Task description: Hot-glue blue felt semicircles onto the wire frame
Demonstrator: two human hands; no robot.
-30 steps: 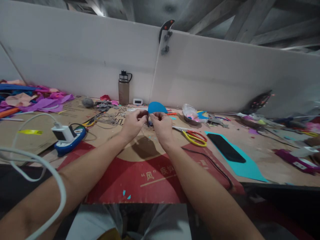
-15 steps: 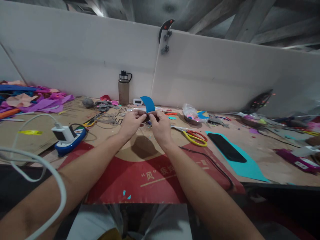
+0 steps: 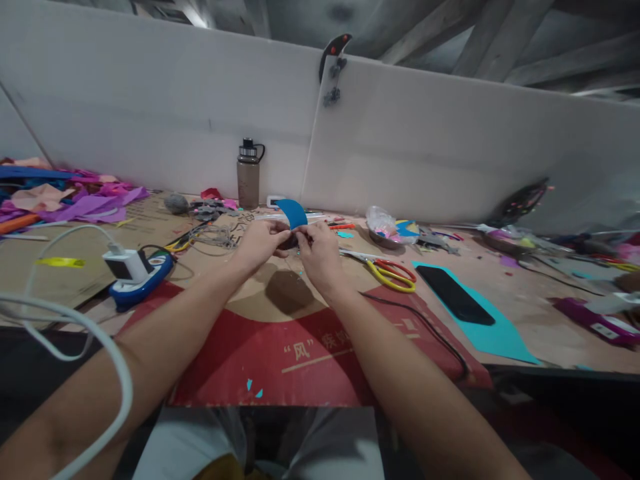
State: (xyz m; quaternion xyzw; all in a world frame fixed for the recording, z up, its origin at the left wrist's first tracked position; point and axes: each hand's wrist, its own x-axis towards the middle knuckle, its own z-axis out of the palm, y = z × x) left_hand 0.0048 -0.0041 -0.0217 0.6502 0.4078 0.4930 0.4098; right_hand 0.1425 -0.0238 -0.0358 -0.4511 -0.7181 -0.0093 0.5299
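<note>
A curved piece of blue paper or felt (image 3: 293, 213) stands up from the fingertips of both hands, above the cardboard. My left hand (image 3: 263, 241) is closed, its thumb and fingers pinching the lower end of the piece. Close beside it, my right hand (image 3: 319, 248) pinches the same end, fingertips almost touching the left ones. The lower edge of the piece is hidden by the fingers. Below lies a red and brown cardboard sheet (image 3: 320, 373) with a few small turquoise scraps (image 3: 259, 393).
Scissors (image 3: 393, 275) and a phone (image 3: 455, 295) on a turquoise sheet (image 3: 505, 343) lie to the right. A bottle (image 3: 248, 177) stands by the white partition (image 3: 165, 100). On the left are a blue power strip (image 3: 143, 283), a white cable (image 3: 120, 373) and a colourful scrap pile (image 3: 90, 200).
The blue piece has tipped further to the left and sits slightly lower. Both hands still pinch its lower end, with the fingers shifted a little.
</note>
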